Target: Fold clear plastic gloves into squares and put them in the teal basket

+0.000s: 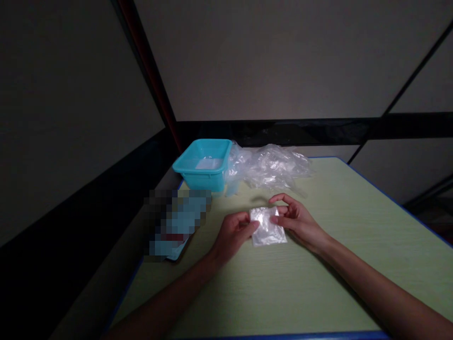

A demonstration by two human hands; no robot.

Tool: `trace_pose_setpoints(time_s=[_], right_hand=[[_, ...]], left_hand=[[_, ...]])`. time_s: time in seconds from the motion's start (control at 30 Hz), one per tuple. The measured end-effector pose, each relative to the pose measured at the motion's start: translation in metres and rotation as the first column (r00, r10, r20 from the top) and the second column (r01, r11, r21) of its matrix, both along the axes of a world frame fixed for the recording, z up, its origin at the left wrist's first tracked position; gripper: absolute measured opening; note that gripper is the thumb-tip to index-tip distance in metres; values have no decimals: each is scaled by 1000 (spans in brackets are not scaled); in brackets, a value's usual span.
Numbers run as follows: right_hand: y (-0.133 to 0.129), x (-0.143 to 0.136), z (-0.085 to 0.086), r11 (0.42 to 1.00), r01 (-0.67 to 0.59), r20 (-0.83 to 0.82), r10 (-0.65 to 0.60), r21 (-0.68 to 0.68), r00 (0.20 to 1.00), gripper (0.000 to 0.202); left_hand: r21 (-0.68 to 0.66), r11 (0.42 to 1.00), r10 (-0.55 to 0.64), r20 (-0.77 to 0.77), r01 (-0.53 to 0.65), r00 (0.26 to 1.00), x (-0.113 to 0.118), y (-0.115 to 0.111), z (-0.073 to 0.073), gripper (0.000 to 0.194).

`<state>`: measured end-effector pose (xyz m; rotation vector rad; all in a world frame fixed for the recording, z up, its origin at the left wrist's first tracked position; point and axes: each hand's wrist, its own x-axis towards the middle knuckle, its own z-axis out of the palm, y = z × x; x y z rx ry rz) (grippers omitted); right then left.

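Note:
A small, shiny, squarish clear plastic bag (267, 233), seemingly folded flat, is held up over the table between both hands. My left hand (231, 233) pinches its left edge, thumb on the near face and fingers behind. On the right side, my right hand (295, 219) grips the bag between thumb and fingers, its index finger raised and bent above the top edge. The fingers behind the bag are partly hidden.
The pale green table (354, 278) has a blue edge. A turquoise plastic basket (203, 182) with something whitish inside stands at the back left. Beside it lies a heap of crumpled clear plastic bags (274, 165). A blurred-out flat object (180, 226) lies at the left edge.

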<state>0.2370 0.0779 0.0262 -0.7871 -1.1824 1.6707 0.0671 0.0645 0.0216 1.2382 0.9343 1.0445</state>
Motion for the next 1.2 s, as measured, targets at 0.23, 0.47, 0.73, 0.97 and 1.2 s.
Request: trace_pose_setpoints(time_s=[0.23,0.47,0.73,0.97,1.2], right_hand=[[0,-2,-3,999,-9,81,6,38,997,37],[1,0,-6,996,63,152,-71,57,986,36],[1,0,-5,995,95,138,-99,34,985,35],[1,1,-7,992,119,100,-121,32,988,38],[-1,-1,2,994,107,44,-106,-24,993,42]], left_hand=[[-42,997,61,9,-61,998,2,1,2,27],[-49,992,114,16,-113,993,1,1,1,26],[-36,989,142,8,-141,990,0,1,0,29],[-22,989,146,-15,-146,989,-4,2,-4,32],[-25,996,91,5,-91,996,-5,3,1,34]])
